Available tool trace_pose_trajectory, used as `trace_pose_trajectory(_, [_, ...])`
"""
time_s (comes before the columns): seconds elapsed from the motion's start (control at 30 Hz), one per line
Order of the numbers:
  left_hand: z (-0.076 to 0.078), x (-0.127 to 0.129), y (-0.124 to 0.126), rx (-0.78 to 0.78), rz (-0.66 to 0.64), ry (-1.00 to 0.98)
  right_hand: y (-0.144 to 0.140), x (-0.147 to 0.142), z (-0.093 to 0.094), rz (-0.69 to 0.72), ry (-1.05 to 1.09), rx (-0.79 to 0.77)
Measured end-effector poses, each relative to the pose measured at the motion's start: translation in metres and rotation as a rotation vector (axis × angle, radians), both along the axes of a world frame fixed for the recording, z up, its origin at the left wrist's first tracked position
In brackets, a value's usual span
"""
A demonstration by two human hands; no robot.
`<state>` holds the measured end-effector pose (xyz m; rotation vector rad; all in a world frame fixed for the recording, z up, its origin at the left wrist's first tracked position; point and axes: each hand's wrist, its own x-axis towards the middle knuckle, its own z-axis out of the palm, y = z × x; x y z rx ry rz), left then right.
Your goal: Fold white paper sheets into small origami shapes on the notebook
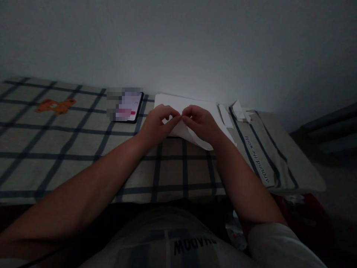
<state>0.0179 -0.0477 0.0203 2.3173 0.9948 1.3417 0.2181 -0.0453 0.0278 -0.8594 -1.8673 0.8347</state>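
Observation:
A sheet of white paper [185, 132] is pinched between both my hands, its near part curling downward. My left hand [160, 121] grips it with thumb and forefinger, the fingertips meeting those of my right hand [200, 121], which pinches the same sheet. Beneath and behind them lies more white paper [178, 99], flat on the checked cloth. A narrow strip of white paper [225, 116] rests just to the right of it. How many layers my fingers hold is hidden.
A phone [129, 106] with a lit screen lies to the left. Crumpled paper scraps [241, 111] sit at the right, near the wall [178, 48]. The checked tablecloth [69, 149] bears an orange bear figure [57, 106]. A red container [309, 212] stands below the table's right edge.

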Motion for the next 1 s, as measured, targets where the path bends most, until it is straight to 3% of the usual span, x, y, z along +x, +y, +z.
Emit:
trace_pose_trajectory(0.1, [0.002, 0.0, -0.001, -0.013, -0.005, -0.008, 0.0, -0.001, 0.0, -0.005, 0.034, -0.009])
trace_pose_trajectory(0.3, [0.003, 0.0, -0.001, -0.032, 0.039, 0.014, -0.004, 0.0, 0.01, 0.062, 0.119, -0.261])
trace_pose_trajectory(0.43, [0.002, 0.0, -0.001, -0.037, 0.049, 0.026, -0.004, 0.002, 0.012, 0.05, 0.11, -0.332])
trace_pose_trajectory(0.77, [0.001, -0.001, 0.001, -0.036, 0.017, 0.034, -0.004, 0.002, 0.012, 0.033, 0.077, -0.229])
trace_pose_trajectory(1.0, [0.0, 0.0, 0.003, -0.119, 0.041, -0.006, -0.005, -0.001, 0.01, 0.004, 0.088, -0.131])
